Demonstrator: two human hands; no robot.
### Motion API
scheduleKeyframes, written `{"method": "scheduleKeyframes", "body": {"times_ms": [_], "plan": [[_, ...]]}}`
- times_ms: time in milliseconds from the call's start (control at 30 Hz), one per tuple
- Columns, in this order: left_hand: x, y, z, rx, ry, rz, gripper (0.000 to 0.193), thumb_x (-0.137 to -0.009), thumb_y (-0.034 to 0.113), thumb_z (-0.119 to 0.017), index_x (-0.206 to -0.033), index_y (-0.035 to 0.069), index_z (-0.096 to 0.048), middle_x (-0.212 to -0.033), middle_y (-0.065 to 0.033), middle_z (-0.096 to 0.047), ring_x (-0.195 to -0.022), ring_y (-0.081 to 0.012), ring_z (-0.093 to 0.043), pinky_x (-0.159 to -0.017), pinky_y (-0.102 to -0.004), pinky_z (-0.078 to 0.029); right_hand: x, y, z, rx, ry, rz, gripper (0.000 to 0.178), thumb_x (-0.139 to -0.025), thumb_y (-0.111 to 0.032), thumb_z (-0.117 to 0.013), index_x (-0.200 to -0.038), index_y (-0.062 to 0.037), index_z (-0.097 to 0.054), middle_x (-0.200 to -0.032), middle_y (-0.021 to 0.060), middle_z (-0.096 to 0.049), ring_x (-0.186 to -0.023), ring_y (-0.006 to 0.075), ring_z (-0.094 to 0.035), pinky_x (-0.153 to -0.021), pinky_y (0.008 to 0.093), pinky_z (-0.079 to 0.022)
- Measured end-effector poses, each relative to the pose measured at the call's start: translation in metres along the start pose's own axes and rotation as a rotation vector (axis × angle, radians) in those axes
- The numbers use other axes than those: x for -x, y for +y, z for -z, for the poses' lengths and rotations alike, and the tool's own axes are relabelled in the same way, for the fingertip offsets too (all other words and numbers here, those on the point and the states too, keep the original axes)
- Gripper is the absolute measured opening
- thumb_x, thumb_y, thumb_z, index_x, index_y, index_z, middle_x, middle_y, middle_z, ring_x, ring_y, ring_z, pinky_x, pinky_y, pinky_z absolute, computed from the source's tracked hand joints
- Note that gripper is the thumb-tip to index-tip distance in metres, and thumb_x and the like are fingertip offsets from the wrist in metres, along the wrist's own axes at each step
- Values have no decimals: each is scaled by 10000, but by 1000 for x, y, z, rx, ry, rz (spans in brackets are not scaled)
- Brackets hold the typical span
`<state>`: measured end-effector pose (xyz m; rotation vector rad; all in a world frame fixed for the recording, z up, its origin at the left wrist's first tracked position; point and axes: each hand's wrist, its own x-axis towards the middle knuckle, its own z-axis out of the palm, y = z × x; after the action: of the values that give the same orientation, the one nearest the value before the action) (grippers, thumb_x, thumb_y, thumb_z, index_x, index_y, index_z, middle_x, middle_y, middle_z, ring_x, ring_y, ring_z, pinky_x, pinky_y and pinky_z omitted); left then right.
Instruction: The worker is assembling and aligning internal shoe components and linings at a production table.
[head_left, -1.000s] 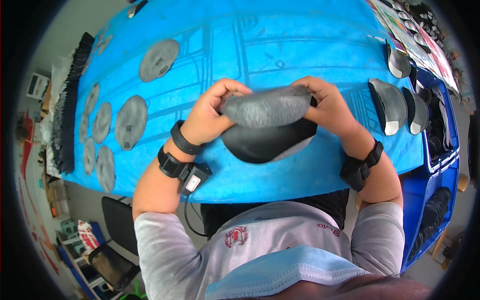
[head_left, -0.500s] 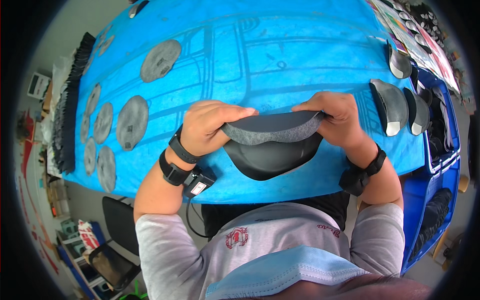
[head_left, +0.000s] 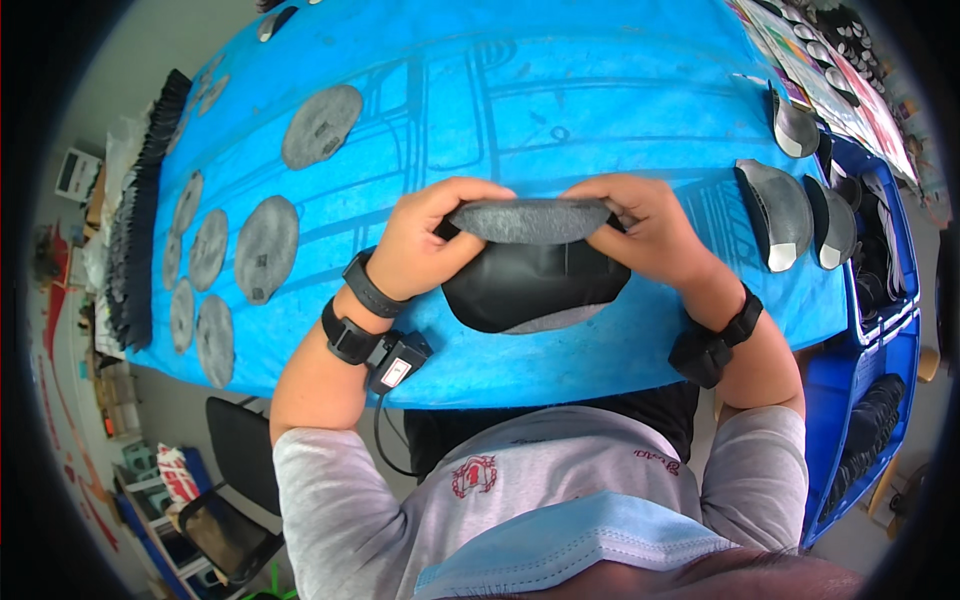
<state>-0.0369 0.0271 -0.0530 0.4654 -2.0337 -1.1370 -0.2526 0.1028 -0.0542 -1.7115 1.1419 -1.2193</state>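
Observation:
Between my two hands is a bendable curved pad [head_left: 535, 280], smooth black on its broad face. Its folded-over upper edge shows a mottled grey side. My left hand [head_left: 425, 235] pinches the left end of this edge between thumb and fingers. At the other end, my right hand [head_left: 645, 225] grips it the same way. The lower part of the pad hangs in a rounded bowl shape over the blue-covered table [head_left: 610, 365], with a grey strip along its bottom rim. Some fingertips are hidden behind the pad.
Several flat grey oval pieces [head_left: 267, 248] lie to the left, beside a row of stacked black pieces [head_left: 145, 230]. Curved black pads with pale tips [head_left: 778, 215] rest at the right. Blue crates [head_left: 875, 400] stand beyond the table's right edge, and a chair [head_left: 240, 450] is at lower left.
My hands have drawn closer together, the right one moving left. The pad's upper edge has bent over further, and its lower rim has risen slightly, showing a grey strip.

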Motion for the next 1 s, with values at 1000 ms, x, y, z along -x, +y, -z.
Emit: {"method": "scheduleKeyframes", "body": {"times_ms": [1000], "plan": [[4, 27, 4, -788, -75, -791, 259, -625, 55, -571, -879, 6, -561, -698, -81, -586, -555, -188, -567, -454, -253, -447, 11, -15, 1, 753, 91, 869, 309, -540, -88, -624, -829, 6, -566, -645, 77, -550, -510, 200, -534, -439, 283, -426]]}}
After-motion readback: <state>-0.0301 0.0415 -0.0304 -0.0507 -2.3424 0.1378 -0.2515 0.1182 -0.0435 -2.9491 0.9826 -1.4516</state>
